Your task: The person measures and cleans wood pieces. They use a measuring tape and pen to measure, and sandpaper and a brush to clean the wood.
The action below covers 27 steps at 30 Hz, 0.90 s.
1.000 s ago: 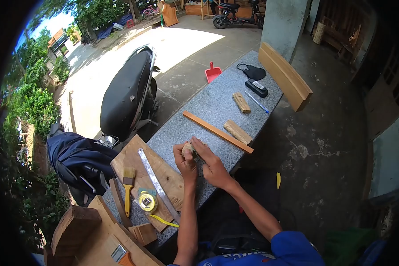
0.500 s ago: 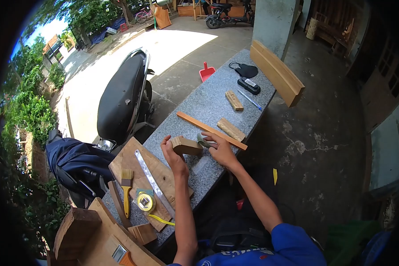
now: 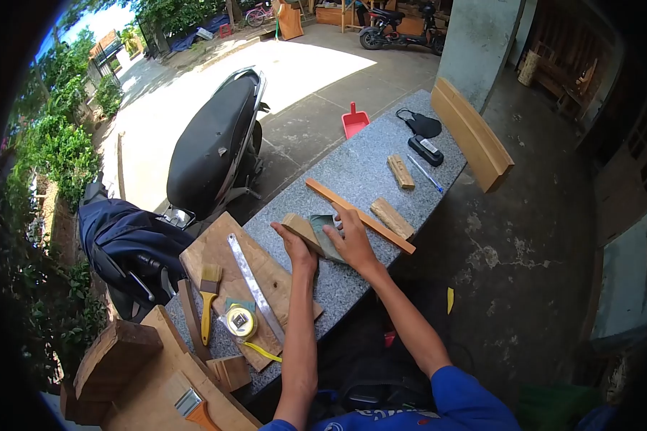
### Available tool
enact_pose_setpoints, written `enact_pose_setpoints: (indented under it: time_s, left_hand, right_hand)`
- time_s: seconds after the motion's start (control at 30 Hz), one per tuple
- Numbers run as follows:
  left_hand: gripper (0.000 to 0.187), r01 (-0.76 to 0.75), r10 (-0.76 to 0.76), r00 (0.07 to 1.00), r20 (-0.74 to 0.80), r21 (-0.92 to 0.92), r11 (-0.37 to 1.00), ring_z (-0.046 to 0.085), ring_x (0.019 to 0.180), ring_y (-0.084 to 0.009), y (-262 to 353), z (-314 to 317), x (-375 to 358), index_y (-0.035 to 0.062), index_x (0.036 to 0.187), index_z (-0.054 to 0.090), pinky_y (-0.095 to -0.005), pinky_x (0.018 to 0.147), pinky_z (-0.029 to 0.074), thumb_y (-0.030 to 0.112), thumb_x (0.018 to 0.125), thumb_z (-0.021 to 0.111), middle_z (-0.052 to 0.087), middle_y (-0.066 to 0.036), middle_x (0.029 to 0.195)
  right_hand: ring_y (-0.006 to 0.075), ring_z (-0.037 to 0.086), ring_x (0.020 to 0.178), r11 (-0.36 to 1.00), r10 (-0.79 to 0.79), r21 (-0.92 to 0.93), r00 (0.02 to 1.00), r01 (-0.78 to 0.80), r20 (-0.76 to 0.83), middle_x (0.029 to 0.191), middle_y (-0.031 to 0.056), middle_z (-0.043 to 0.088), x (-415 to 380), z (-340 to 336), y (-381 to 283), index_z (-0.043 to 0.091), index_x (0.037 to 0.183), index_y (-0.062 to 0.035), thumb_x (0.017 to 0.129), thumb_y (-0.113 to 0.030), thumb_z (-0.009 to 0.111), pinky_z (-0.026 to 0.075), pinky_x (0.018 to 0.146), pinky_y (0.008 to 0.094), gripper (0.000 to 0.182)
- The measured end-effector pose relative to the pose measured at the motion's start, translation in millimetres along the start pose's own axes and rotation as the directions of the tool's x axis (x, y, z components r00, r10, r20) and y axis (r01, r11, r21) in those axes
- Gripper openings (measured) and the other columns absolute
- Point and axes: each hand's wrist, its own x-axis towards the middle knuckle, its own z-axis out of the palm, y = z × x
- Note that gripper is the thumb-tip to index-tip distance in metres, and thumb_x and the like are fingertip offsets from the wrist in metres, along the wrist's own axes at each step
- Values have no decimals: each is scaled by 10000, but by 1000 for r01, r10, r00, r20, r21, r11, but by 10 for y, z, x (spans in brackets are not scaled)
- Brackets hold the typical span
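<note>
My left hand (image 3: 297,246) grips a small wooden block (image 3: 299,228) and holds it tilted above the grey stone table (image 3: 352,169). My right hand (image 3: 351,241) presses a dark green sheet of sandpaper (image 3: 323,233) against the block's right side, fingers spread over it. Just beyond the hands a long thin wooden strip (image 3: 359,215) lies diagonally on the table. A short rough piece of wood (image 3: 392,218) lies right behind the strip.
A plywood board (image 3: 248,284) at my left carries a metal ruler (image 3: 255,287), a yellow brush (image 3: 208,302) and a tape measure (image 3: 239,321). Farther off lie another wood piece (image 3: 401,172), a pen, a black case, a mask and a plank (image 3: 473,134). A scooter (image 3: 212,147) stands left.
The block was flat on the table half a second ago; now my left hand has tipped it up and my right hand has brought the sandpaper onto its side. The view has shifted slightly.
</note>
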Motion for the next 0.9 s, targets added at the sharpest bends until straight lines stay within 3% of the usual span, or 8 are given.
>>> enact_pose_setpoints:
  time_s: [0.07, 0.17, 0.3, 0.43, 0.53, 0.67, 0.73, 0.9]
  left_hand:
    - [694, 7, -7, 1000, 4, 26, 1000, 516, 875, -191, -22, -39, 39, 60, 1009, 486, -322, 804, 422, 678, 796, 254, 526, -58, 911]
    - [655, -3, 0, 1000, 18, 181, 984, 526, 855, -187, -34, -81, 43, 62, 1006, 491, -313, 778, 433, 647, 823, 259, 533, -58, 895]
    - [497, 7, -7, 1000, 3, 17, 1000, 517, 789, -156, -27, -70, 47, 81, 951, 488, -290, 703, 437, 537, 858, 314, 515, -48, 853]
    - [328, -274, 269, 955, 121, 27, 961, 479, 711, -121, 58, 97, -165, 85, 869, 459, -261, 632, 418, 399, 847, 364, 464, -32, 784]
    - [232, -485, 449, 868, 212, 172, 857, 428, 697, -99, 92, 211, -334, 55, 842, 419, -236, 645, 388, 283, 815, 385, 410, -27, 779]
    - [259, -554, 496, 822, 281, 191, 810, 386, 745, -104, 94, 207, -435, 33, 862, 393, -239, 694, 355, 279, 782, 410, 383, -41, 836]
    - [277, -565, 510, 806, 301, 130, 815, 371, 751, -106, 73, 172, -447, 37, 884, 392, -249, 699, 350, 289, 772, 417, 375, -40, 834]
    - [315, -554, 505, 814, 286, 120, 824, 377, 777, -120, 46, 156, -420, 38, 894, 385, -253, 731, 346, 317, 756, 432, 381, -50, 853]
  right_hand:
    - [354, 522, 930, 993, -113, -47, 990, 110, -82, 1037, 239, 519, 38, -65, -156, 451, 1147, 26, 818, -193, 535, 421, 802, 373, 404]
    - [377, 435, 1093, 994, -63, 98, 965, 39, 255, 1158, 275, 447, -72, 11, -55, 398, 1189, 60, 821, -221, 518, 365, 901, 394, 478]
    - [388, 266, 1233, 971, 23, -236, 963, 43, 268, 1279, 318, 300, -285, -9, -341, 259, 1245, 147, 876, -301, 388, 216, 1027, 372, 594]
    - [381, 217, 1258, 915, 289, 172, 891, -364, 349, 1322, 301, 242, -106, 12, -211, 210, 1290, 106, 911, -422, 225, 186, 1035, 367, 651]
    - [351, 129, 1294, 843, 250, 361, 884, -399, 394, 1368, 268, 165, -9, -19, -315, 140, 1329, 60, 902, -485, 145, 121, 1051, 338, 692]
    - [314, 72, 1312, 949, -46, 312, 951, -54, 304, 1405, 192, 131, -75, -125, -522, 95, 1370, -51, 904, -477, 81, 49, 1058, 346, 632]
    - [321, 78, 1311, 944, 203, 155, 881, -292, 427, 1403, 190, 143, -84, 10, -88, 120, 1369, -61, 913, -428, 84, 50, 1059, 371, 587]
    - [308, 68, 1314, 935, -11, 343, 959, -90, 282, 1397, 193, 166, -215, -71, -445, 186, 1353, -36, 915, -438, 108, 44, 1059, 356, 600]
